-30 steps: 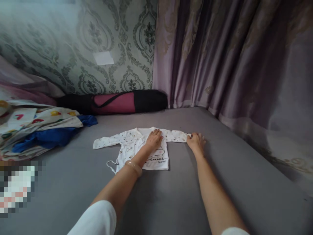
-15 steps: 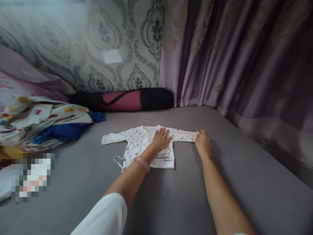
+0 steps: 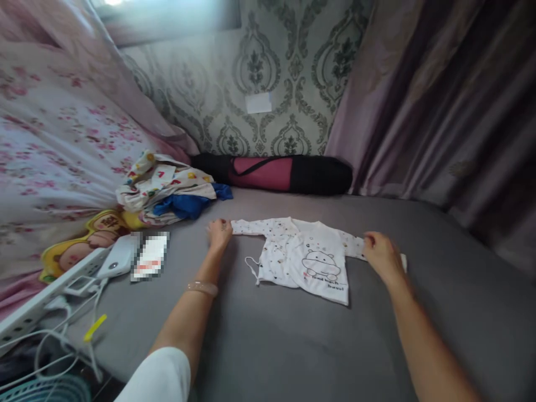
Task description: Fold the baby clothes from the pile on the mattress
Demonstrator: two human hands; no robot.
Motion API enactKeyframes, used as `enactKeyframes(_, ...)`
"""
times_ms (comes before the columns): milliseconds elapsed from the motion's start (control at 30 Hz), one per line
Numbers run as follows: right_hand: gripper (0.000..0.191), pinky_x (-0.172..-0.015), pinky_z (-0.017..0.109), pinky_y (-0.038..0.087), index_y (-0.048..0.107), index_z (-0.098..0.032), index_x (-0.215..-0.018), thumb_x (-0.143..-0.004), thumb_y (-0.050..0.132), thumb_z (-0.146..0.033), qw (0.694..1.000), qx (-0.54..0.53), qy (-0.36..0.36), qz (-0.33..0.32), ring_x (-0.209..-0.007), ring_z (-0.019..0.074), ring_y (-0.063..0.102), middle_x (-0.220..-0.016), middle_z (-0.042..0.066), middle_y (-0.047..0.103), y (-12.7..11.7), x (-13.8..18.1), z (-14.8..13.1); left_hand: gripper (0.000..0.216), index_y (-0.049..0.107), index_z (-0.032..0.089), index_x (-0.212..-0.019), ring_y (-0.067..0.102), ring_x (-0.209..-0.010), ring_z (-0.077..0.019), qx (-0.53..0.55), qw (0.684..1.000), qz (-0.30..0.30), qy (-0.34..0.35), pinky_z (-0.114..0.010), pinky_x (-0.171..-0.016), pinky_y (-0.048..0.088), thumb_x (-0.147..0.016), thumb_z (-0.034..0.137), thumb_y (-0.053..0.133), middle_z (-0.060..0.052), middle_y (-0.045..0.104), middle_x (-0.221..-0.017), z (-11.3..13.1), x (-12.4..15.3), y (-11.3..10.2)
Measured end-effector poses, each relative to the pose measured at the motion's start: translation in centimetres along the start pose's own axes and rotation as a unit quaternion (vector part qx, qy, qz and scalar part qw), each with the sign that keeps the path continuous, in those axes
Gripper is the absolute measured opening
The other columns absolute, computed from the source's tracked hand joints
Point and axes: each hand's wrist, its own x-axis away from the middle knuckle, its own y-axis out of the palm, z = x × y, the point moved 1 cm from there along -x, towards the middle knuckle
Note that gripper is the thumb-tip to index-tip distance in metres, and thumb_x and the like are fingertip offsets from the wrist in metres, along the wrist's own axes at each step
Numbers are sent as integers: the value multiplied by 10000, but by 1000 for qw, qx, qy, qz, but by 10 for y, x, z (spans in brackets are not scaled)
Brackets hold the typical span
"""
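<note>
Before patterned wallpaper [image 3: 288,61], on a grey bed [image 3: 268,346], touching a white shirt [image 3: 293,259] lying flat: at one sleeve [image 3: 250,227] with left hand [image 3: 219,234], loosely curled; at the opposite sleeve [image 3: 353,244] with right hand [image 3: 384,258], half closed. Cannot tell whether gripping cloth.

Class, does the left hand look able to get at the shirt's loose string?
Probably yes: the string lies uncovered on the grey sheet, near the left hand, though that hand is at a sleeve.

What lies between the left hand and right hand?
The shirt, spread on the sheet: one sleeve runs to the left hand, the other to the right hand, its end showing beyond. The head view shows this.
</note>
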Motion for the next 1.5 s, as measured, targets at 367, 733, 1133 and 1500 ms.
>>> enactKeyframes(367,437,-1035,244,363,595,-120,-1262,-921,326,-70,964,-53,-242,-100,-1218,175,531,-1309,114,603,70,-13,-134,438,683,150,-1092,466,-1204,-389,-34,999,-8,-27,-487,-972,374,-854,477,517,-221,544,-1254,-12,-2,21)
enactKeyframes(733,582,-1179,373,142,345,-47,-1487,-1006,257,-363,974,19,-192,-122,-1460,243,205,-1574,145,283,111,-8,-163,201,653,156,-897,569,-1080,-324,65,997,-2,33,-422,-895,445,-828,324,568,-162,637,-1076,-16,-14,25)
enactKeyframes(1133,657,-1174,409,91,272,-127,-1535,-1002,202,-505,970,52,-191,-145,-1475,277,139,-1596,140,220,105,-3,-168,144,480,195,-832,537,-525,-126,348,938,6,3,-220,-537,402,-855,333,512,20,562,-628,-30,-26,32)
enactKeyframes(1500,688,-1173,412,84,275,-141,-1535,-990,182,-550,968,67,-191,-147,-1475,284,128,-1598,134,218,109,-5,-168,185,577,199,-998,638,-889,-238,36,999,11,18,-291,-721,433,-922,311,451,-106,688,-956,-28,-9,12)
